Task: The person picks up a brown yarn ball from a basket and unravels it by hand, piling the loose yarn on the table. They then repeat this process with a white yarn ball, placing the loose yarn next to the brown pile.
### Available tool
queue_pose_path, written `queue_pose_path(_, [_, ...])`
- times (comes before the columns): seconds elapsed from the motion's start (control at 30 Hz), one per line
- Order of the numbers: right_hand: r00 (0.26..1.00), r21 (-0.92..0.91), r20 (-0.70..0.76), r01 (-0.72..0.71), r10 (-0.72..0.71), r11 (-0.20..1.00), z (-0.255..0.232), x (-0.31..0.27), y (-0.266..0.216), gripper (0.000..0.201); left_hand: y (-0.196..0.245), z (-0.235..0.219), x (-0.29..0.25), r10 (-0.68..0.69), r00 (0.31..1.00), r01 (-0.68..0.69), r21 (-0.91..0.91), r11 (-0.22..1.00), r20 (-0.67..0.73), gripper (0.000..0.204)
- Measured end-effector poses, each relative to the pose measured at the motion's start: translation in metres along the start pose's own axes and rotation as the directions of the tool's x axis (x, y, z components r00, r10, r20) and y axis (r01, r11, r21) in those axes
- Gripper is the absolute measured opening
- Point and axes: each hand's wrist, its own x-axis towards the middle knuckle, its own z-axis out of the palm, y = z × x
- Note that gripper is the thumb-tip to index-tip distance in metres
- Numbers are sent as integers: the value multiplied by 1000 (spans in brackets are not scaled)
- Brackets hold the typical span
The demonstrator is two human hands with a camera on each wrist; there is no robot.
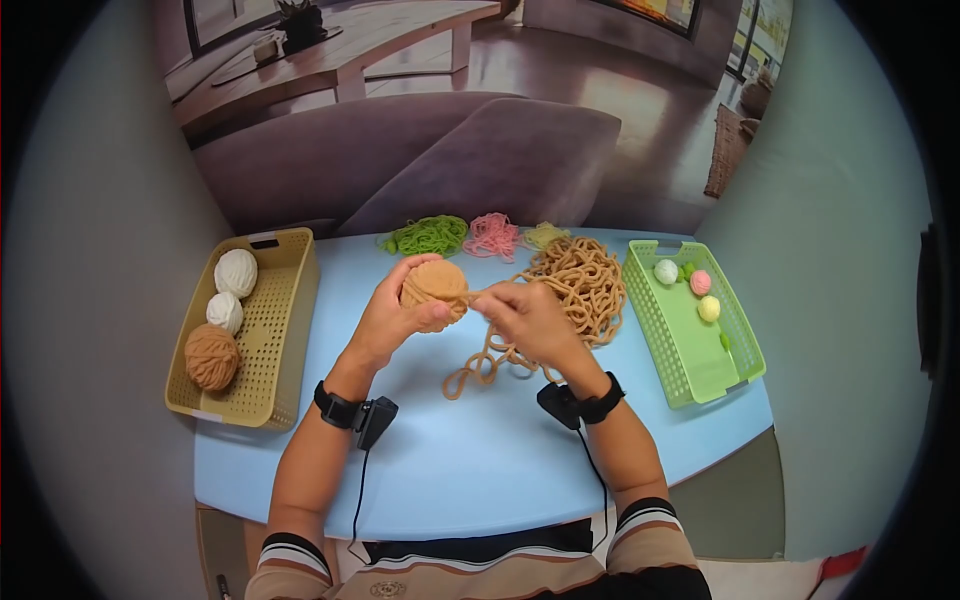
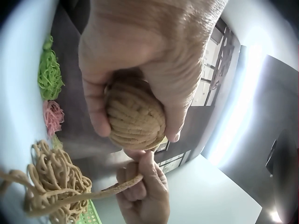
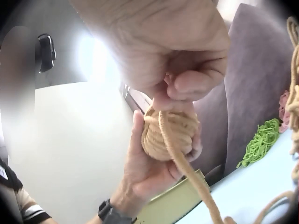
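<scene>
Above the blue table, my left hand (image 1: 378, 318) holds a ball of tan yarn (image 1: 432, 282), fingers and thumb curled round its sides. The wound strands show plainly on the ball (image 2: 136, 119) in the left wrist view. At the ball's right side my right hand (image 1: 535, 322) pinches the tan strand (image 2: 93, 196) between thumb and fingers. From that pinch the strand trails down to a loose heap of tan yarn (image 1: 585, 285) on the table. In the right wrist view the strand (image 3: 187, 170) passes in front of the ball.
Left stands a tan basket (image 1: 285, 330) with two white yarn balls (image 1: 236, 272) and a brown one (image 1: 212, 357). A green basket (image 1: 690, 375) with small balls stands right. Green (image 1: 428, 236), pink (image 1: 492, 237) and pale yellow yarn (image 1: 545, 236) lie along the back edge.
</scene>
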Motion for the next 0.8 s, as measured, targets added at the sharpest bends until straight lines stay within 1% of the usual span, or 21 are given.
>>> queue_pose_path(0.07, [997, 210, 60, -69, 58, 975, -18, 2, -3, 25, -1, -1, 1, -61, 997, 58, 66, 996, 42, 69])
queue_pose_path(0.1, [998, 305, 30, -64, 57, 950, -23, 0, -9, 28, -5, -1, 2, -65, 996, 58, 93, 994, 68, 71])
queue_pose_path(0.17, [989, 449, -146, 90, -26, 889, -26, 2, -10, 28, -12, 1, 0, -79, 990, 62, 148, 987, 115, 74])
queue_pose_path(0.2, [970, 508, -237, 172, -55, 844, -28, 4, -10, 28, -13, 2, -1, -66, 988, 46, 140, 989, 138, 73])
queue_pose_path(0.27, [931, 608, -360, 288, -67, 740, -38, 10, -7, 27, -11, 4, -2, -40, 981, 17, 121, 992, 189, 72])
queue_pose_path(0.3, [904, 644, -422, 349, -64, 681, -48, 11, -6, 26, -15, 1, -1, -8, 988, -9, 106, 994, 154, 69])
queue_pose_path(0.37, [837, 629, -546, 436, -33, 643, -77, 12, 11, 26, -23, -7, 3, 59, 994, -65, 76, 995, 87, 65])
queue_pose_path(0.4, [795, 614, -606, 482, -18, 626, -89, 13, 20, 26, -22, -11, 3, 26, 999, -27, 28, 999, 23, 63])
queue_pose_path(0.47, [814, 430, -581, 293, 13, 854, -107, 13, 26, 26, -17, -13, 4, -49, 995, 42, -83, 996, -86, 58])
queue_pose_path(0.5, [816, 315, -577, 181, 36, 932, -114, 10, 29, 27, -18, -14, 5, -14, 991, 1, -100, 995, -130, 53])
queue_pose_path(0.53, [820, 113, -572, 105, -21, 988, -117, 8, 39, 28, -17, -12, 4, -29, 990, 14, -106, 994, -137, 52])
queue_pose_path(0.57, [828, -97, -555, 26, -75, 995, -117, 7, 48, 30, -13, -9, 2, -41, 989, 25, -114, 993, -144, 52])
queue_pose_path(0.6, [841, -305, -526, -51, -123, 951, -120, 4, 56, 32, -10, -7, 3, -52, 987, 33, -123, 992, -153, 52])
queue_pose_path(0.63, [847, -470, -494, -71, -195, 880, -115, -3, 46, 40, -8, -5, 4, -52, 990, 39, -107, 994, -130, 51])
queue_pose_path(0.67, [867, -565, -467, -140, -176, 813, -115, -13, 44, 40, -8, -3, 4, -59, 992, 49, -93, 995, -109, 51])
queue_pose_path(0.73, [903, -733, -414, -253, -119, 631, -116, -30, 39, 41, -9, 1, 1, -64, 996, 60, -68, 996, -66, 50])
queue_pose_path(0.77, [897, -760, -436, -323, -74, 564, -119, -40, 36, 45, -9, 2, 1, -63, 997, 60, -58, 997, -44, 49])
queue_pose_path(0.8, [892, -778, -449, -360, -55, 514, -125, -49, 36, 45, -9, 3, 1, -60, 998, 59, -47, 997, -25, 49])
